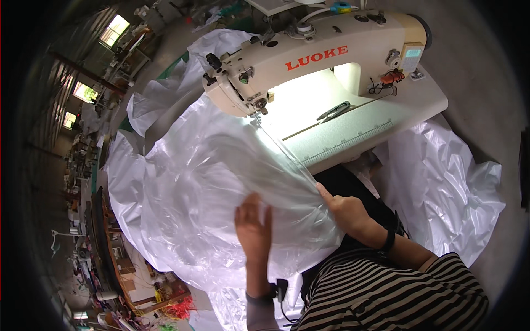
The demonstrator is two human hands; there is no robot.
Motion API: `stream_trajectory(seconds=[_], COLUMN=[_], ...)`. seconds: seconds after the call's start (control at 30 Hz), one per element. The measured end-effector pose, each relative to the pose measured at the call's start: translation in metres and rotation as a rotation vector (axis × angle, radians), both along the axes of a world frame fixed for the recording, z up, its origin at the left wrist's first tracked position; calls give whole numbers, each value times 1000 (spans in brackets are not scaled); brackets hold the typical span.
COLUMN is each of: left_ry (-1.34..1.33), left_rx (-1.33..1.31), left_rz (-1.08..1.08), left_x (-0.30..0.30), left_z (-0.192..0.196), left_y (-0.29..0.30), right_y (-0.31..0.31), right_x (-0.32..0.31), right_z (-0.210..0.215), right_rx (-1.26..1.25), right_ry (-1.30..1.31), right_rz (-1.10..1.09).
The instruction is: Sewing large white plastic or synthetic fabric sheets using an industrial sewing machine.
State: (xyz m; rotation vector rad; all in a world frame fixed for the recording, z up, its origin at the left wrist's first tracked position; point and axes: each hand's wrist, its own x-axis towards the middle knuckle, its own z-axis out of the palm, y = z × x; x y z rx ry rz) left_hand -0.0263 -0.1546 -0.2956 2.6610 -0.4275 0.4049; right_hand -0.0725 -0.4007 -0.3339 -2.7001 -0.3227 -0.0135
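A large, shiny white plastic sheet (pixel 182 171) spreads over the left side of the sewing machine (pixel 331 49) and down toward my lap. Its folded right edge runs from under the needle area, lit by a lamp, toward me. My right hand (pixel 350 212) is closed on that edge, thumb and fingers pinching it at the near end. My left hand (pixel 254 226), slightly blurred, is over the middle of the sheet with its thumb and fingers apart, holding nothing; whether it touches the sheet I cannot tell.
Thread snips (pixel 334 111) lie on the machine bed (pixel 353 138) under the arm. More crumpled white sheeting (pixel 441 187) hangs at the right. On the left stand a wooden-edged table (pixel 110 254), a red tangle of strips (pixel 179 306) and assorted clutter.
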Motion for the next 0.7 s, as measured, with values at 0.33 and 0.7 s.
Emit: stream_trajectory(seconds=[0.33, 0.7], left_ry=[213, 195], left_rx=[267, 268], left_rz=[245, 243], left_x=[86, 200], left_z=[-30, -36], left_y=[87, 106], right_y=[58, 69], right_x=[15, 134], right_z=[12, 18], right_rx=[-38, 129], right_ry=[70, 85], right_rz=[107, 73])
